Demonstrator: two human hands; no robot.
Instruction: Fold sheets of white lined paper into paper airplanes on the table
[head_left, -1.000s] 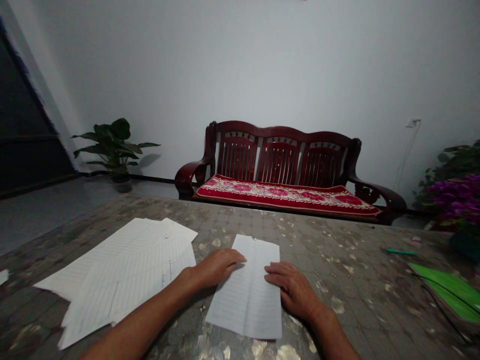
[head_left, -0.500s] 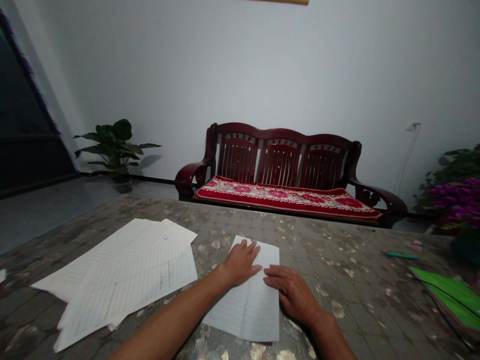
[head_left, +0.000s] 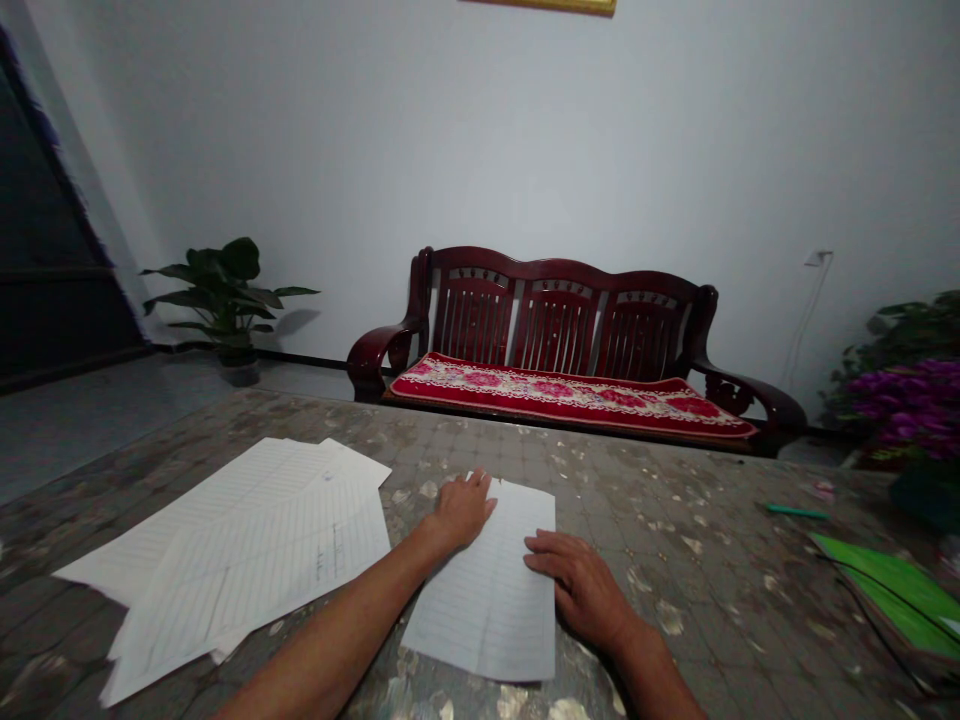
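Observation:
A folded sheet of lined paper (head_left: 495,600) lies on the patterned tabletop in front of me, narrower at the far end. My left hand (head_left: 461,508) rests flat on its upper left edge, fingers stretched toward the far corner. On the opposite side, my right hand (head_left: 574,572) lies with its fingertips on the right edge of the paper and its palm over the table. Neither hand grips anything. To the left is a loose, fanned stack of lined sheets (head_left: 255,550), with some handwriting on the top one.
On the right are a green pen (head_left: 796,511), a green booklet (head_left: 896,590) with a dark cord across it, and purple flowers (head_left: 911,400). A wooden bench (head_left: 562,310) with a red cushion stands beyond the table (head_left: 630,480). A potted plant (head_left: 232,295) is at the far left.
My left hand has slid left across the paper, from near its middle to its upper left edge. My right hand stays at the right edge. The view has shifted slightly.

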